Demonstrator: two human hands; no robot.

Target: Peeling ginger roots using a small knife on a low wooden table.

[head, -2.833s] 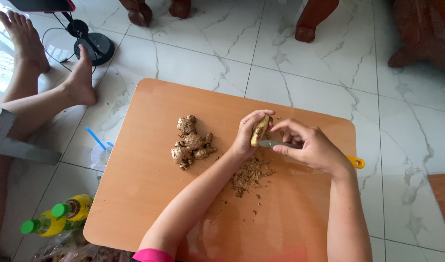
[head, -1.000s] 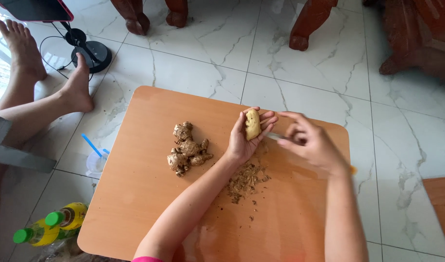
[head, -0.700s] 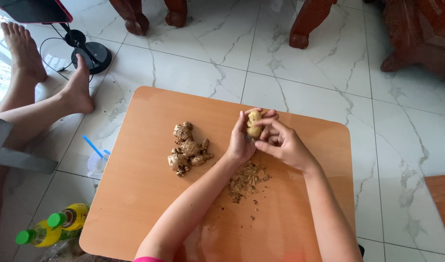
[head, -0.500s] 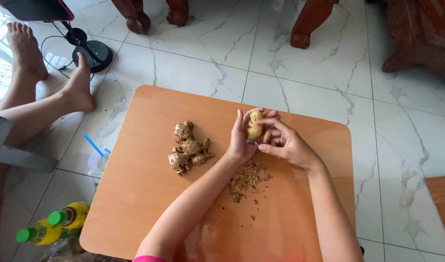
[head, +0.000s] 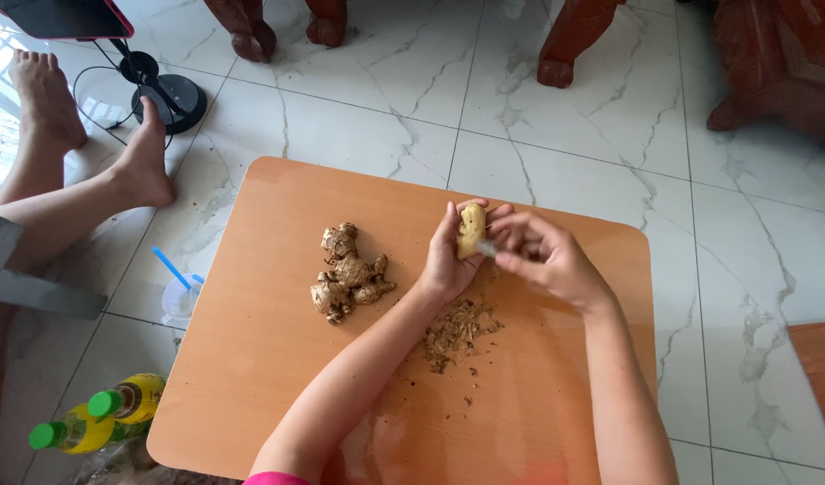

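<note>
left hand [head: 448, 260] closed around a peeled piece of ginger [head: 471, 231], held upright above the board so scrapings fall to the peel pile [head: 455, 330] | right hand [head: 543, 260] curled on a small blade at it | unpeeled ginger [head: 348, 274] waits left | wooden board [head: 278, 359] on marble floor [head: 385, 117]; bottles [head: 98, 418], chair legs around

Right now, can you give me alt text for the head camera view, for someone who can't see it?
Over a wooden board, the left hand holds a partly peeled ginger piece while the right hand works a small blade against it. Peelings lie below the hands, unpeeled ginger to their left. Another person's bare feet rest on the marble floor.
</note>
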